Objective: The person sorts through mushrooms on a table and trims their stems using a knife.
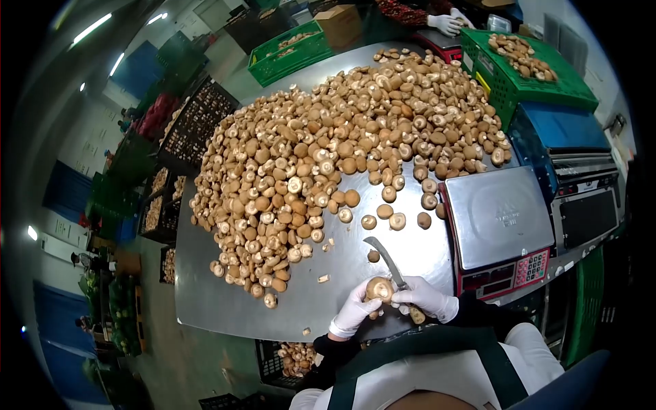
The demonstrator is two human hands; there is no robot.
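Note:
My left hand (351,313), in a white glove, is closed around a brown-capped mushroom (380,290) near the table's front edge. A curved knife (387,259) is gripped in my gloved right hand (430,298); its blade points up and left, beside the mushroom. The end of its handle sticks out below my fingers. Just beyond the hands lies a small dark mushroom (373,256). A large heap of mushrooms (294,164) covers much of the metal table (335,301), with cut stem pieces (323,279) scattered at its near side.
To the right stands a scale (502,219) with a red keypad panel. Behind it are a blue-topped machine (564,130) and a green crate (526,89) topped with mushrooms. A black crate (270,362) sits below the front edge. Another person's gloved hands (447,24) show across the table.

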